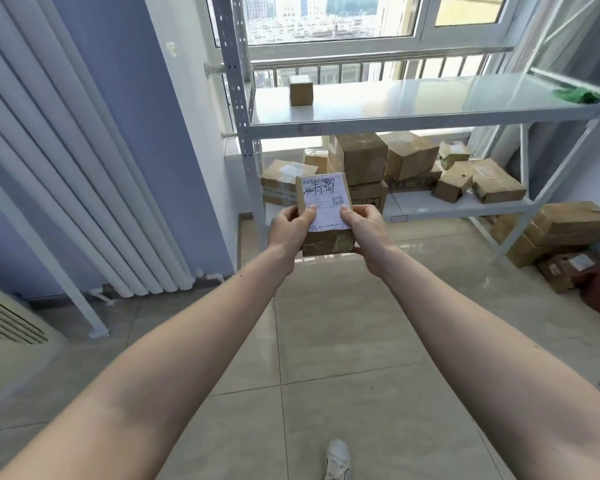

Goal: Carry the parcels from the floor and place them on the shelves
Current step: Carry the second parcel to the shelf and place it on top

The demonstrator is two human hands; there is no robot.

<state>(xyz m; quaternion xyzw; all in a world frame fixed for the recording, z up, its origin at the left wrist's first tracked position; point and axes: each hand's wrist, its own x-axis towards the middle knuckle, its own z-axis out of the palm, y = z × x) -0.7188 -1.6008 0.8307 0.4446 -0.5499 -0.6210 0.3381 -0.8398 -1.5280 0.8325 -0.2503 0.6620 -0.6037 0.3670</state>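
Both hands hold one small brown parcel (pixel 326 213) out in front, up off the floor. The left hand (pixel 289 230) grips its left side, with the thumb pressed on top. The right hand (pixel 367 233) grips its right side, with the thumb on the white label (pixel 326 199) and fingers tucked under the bottom. The label faces up and has black writing on it.

Past the parcel, at 12 o'clock, stands a white metal shelf rack (pixel 243 133). Its upper shelf (pixel 412 105) holds one little box (pixel 301 89) near the left end and something green (pixel 579 95) far off at 2 o'clock. The lower shelf (pixel 447 207) is packed with many brown boxes (pixel 409 157), some tipped over.

At 3 o'clock, more boxes (pixel 568 226) sit on the tiled floor (pixel 343 341) beside the rack. At 9 o'clock a white radiator (pixel 66 168) runs along the blue wall. At 6 o'clock, one white shoe (pixel 337 459) shows on the tiles.
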